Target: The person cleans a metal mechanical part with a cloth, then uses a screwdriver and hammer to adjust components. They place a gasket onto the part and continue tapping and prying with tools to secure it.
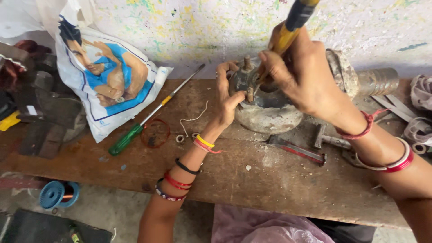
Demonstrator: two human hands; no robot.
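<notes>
A round, dirty grey metal motor housing [270, 114] sits on the brown wooden bench [252, 175]. My left hand [226, 96] grips its left rim, fingers curled over the top beside short upright studs. My right hand [297, 74] is closed around a yellow-and-black-handled screwdriver [290, 27], held nearly upright, its tip down in the housing's top near a stud. Both wrists wear coloured bangles and threads.
A green-handled screwdriver [148, 119] lies left of the housing, beside a printed white plastic bag [108, 81], a red wire ring [155, 133], small nuts [180, 138] and a bit of white wire. A hammer and flat metal tools [297, 150] lie right. A blue wire spool [56, 194] rests on the floor.
</notes>
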